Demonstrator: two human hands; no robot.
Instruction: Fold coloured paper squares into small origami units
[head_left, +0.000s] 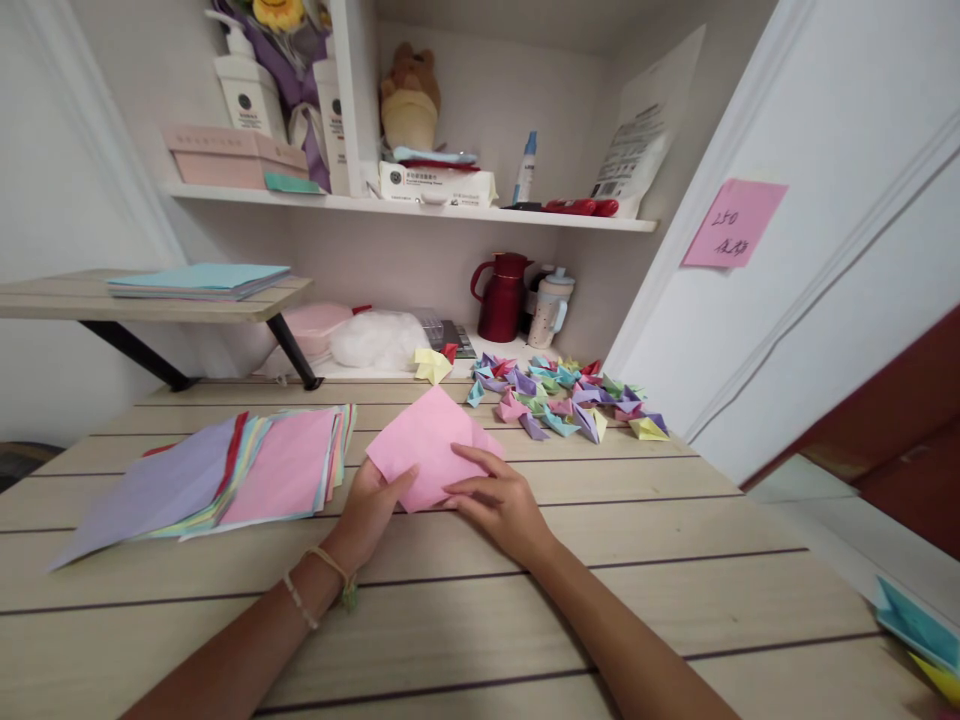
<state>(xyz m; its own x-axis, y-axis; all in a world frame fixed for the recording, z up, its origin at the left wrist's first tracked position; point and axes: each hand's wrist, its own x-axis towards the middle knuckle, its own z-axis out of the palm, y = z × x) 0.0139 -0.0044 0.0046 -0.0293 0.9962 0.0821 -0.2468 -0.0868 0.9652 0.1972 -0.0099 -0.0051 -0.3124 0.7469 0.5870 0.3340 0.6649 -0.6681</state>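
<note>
A pink sheet of origami paper [433, 440] is held between my two hands above the wooden table, turned so one corner points away from me. My left hand [373, 497] grips its lower left edge, thumb on top and the other fingers hidden beneath. At the lower right edge, my right hand [495, 495] has its fingers over the paper, partly covering it. A crease line shows near the right corner. Left of my hands lie fanned stacks of coloured paper, with a pink sheet [289, 465] and a purple sheet [161, 475] uppermost.
Many small folded paper pieces [559, 392] lie at the back right, and a yellow folded piece [433, 366] stands behind the pink sheet. A raised wooden shelf [45, 292] carries blue paper [199, 278]. Behind stand a red jug [503, 298] and a tumbler [550, 308].
</note>
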